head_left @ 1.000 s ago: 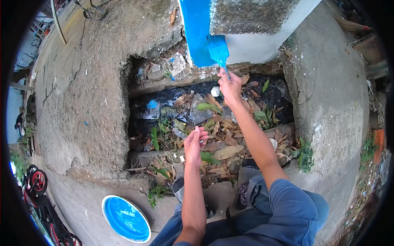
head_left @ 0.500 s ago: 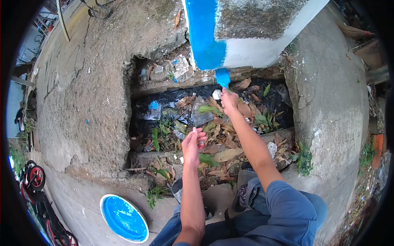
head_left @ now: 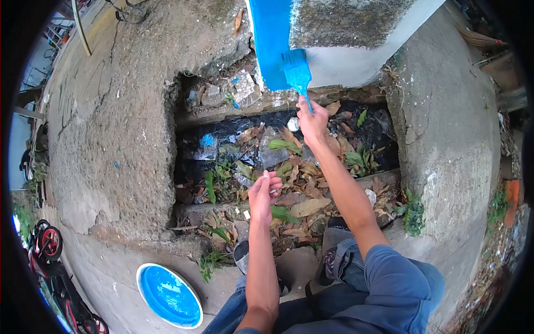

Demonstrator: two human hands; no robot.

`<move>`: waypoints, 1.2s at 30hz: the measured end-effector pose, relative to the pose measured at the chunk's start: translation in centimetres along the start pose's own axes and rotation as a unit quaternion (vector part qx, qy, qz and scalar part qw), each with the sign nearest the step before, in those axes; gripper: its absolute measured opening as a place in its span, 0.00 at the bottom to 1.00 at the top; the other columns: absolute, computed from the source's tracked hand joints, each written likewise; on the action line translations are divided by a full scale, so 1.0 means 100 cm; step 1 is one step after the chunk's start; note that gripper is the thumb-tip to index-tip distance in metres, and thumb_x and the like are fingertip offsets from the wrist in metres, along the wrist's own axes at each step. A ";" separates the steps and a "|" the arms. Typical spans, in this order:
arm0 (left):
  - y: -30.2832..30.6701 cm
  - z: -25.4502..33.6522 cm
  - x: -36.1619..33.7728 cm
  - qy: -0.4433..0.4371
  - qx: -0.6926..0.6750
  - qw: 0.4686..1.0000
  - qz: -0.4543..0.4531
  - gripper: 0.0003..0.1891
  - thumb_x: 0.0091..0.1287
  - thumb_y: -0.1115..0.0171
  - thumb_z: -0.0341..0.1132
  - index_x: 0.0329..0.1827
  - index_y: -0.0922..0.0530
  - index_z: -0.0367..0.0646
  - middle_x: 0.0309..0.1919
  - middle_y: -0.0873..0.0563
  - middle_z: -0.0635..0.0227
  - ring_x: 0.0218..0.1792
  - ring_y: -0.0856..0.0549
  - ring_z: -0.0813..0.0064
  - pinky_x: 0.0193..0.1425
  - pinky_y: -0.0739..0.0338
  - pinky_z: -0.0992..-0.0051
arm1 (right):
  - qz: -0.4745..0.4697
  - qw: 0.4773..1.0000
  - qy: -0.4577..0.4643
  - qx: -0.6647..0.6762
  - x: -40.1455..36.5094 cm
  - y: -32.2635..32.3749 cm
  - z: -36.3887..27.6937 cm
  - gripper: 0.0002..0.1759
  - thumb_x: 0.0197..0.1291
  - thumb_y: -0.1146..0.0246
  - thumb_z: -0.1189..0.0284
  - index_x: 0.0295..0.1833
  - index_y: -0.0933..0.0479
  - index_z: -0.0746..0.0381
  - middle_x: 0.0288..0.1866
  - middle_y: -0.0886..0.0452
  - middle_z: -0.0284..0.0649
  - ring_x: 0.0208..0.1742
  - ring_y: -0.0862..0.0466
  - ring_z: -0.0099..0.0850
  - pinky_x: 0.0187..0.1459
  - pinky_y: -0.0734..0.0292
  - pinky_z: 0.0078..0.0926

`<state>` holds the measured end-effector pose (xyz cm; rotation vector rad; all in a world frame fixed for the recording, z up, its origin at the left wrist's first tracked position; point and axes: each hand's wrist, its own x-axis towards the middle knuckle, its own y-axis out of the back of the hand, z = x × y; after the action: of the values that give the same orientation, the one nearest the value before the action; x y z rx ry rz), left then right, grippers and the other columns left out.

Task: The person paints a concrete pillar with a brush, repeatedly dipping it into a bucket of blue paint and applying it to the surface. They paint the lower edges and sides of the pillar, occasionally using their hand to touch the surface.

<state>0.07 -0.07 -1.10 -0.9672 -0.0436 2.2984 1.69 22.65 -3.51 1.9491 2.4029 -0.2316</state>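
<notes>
My right hand is closed round the handle of a paintbrush, whose bristles and ferrule are coated in blue paint. The bristles press on the lower part of a pillar, at the border between its blue-painted strip and its white band. Over the leaf-filled ditch, my left hand hangs with loosely curled fingers, a little apart, and no object shows in it. At lower left, a round white-rimmed basin of blue paint stands on the concrete, away from both hands.
Between my feet and the pillar lies an open ditch with dark water, dry leaves and litter. Broken concrete edges it on the left, more concrete on the right. A motorbike is at far left, a broom at upper right.
My right hand has moved the paintbrush up from the pillar's bottom edge onto its painted face. My left hand has stayed nearly in place.
</notes>
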 end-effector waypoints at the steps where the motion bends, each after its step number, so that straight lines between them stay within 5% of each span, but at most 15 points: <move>1: 0.000 0.001 0.001 -0.001 0.003 1.000 0.000 0.18 0.72 0.48 0.47 0.48 0.20 0.41 0.34 0.16 0.75 0.34 0.20 0.86 0.37 0.31 0.82 | 0.000 1.000 0.001 0.001 0.001 0.001 0.000 0.17 0.63 0.37 0.62 0.34 0.22 0.68 0.17 0.31 0.28 0.14 0.37 0.14 0.15 0.45 0.15; 4: 0.002 -0.001 0.003 0.004 -0.002 1.000 -0.002 0.18 0.72 0.48 0.47 0.48 0.20 0.41 0.34 0.16 0.75 0.34 0.20 0.86 0.37 0.31 0.82 | 0.000 0.997 0.034 -0.071 0.003 0.006 0.007 0.16 0.60 0.38 0.64 0.27 0.20 0.66 0.16 0.29 0.29 0.18 0.31 0.17 0.21 0.38 0.21; 6: 0.002 -0.001 0.002 0.006 -0.002 1.000 0.001 0.18 0.72 0.48 0.47 0.48 0.20 0.41 0.34 0.16 0.75 0.34 0.20 0.86 0.37 0.31 0.82 | -0.021 0.999 0.010 -0.033 0.011 0.006 0.009 0.16 0.63 0.38 0.62 0.34 0.22 0.67 0.17 0.31 0.26 0.14 0.37 0.13 0.14 0.47 0.15; 21: 0.005 0.001 0.009 0.012 -0.005 1.000 0.013 0.18 0.72 0.47 0.47 0.48 0.20 0.40 0.34 0.16 0.74 0.34 0.20 0.85 0.37 0.30 0.82 | 0.000 0.986 -0.051 0.156 0.018 0.020 -0.007 0.16 0.65 0.40 0.62 0.34 0.26 0.66 0.17 0.33 0.28 0.14 0.38 0.14 0.14 0.48 0.14; 27: 0.007 0.001 0.010 0.004 0.000 1.000 0.014 0.18 0.72 0.48 0.47 0.48 0.20 0.40 0.34 0.16 0.74 0.34 0.20 0.85 0.37 0.31 0.82 | 0.104 0.954 -0.072 0.273 0.019 0.022 -0.010 0.14 0.67 0.42 0.65 0.36 0.26 0.66 0.19 0.33 0.28 0.15 0.38 0.15 0.15 0.49 0.15; 31: 0.006 0.000 0.009 0.010 0.007 1.000 0.018 0.18 0.72 0.47 0.48 0.48 0.20 0.41 0.34 0.16 0.75 0.34 0.20 0.86 0.37 0.31 0.82 | 0.096 0.968 -0.077 0.217 0.024 0.007 -0.009 0.15 0.66 0.42 0.63 0.35 0.27 0.67 0.26 0.29 0.32 0.17 0.34 0.17 0.14 0.45 0.16; 36: 0.001 -0.005 0.010 0.019 0.006 1.000 0.010 0.18 0.71 0.47 0.48 0.48 0.20 0.41 0.34 0.16 0.75 0.34 0.20 0.86 0.37 0.31 0.82 | -0.028 0.985 -0.065 0.159 -0.004 -0.034 -0.013 0.12 0.64 0.39 0.66 0.36 0.24 0.64 0.26 0.25 0.34 0.16 0.34 0.14 0.11 0.43 0.13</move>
<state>-0.20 0.35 -2.10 -1.0097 -0.0029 2.2951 -1.50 21.73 -1.83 1.9097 2.4608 -0.7630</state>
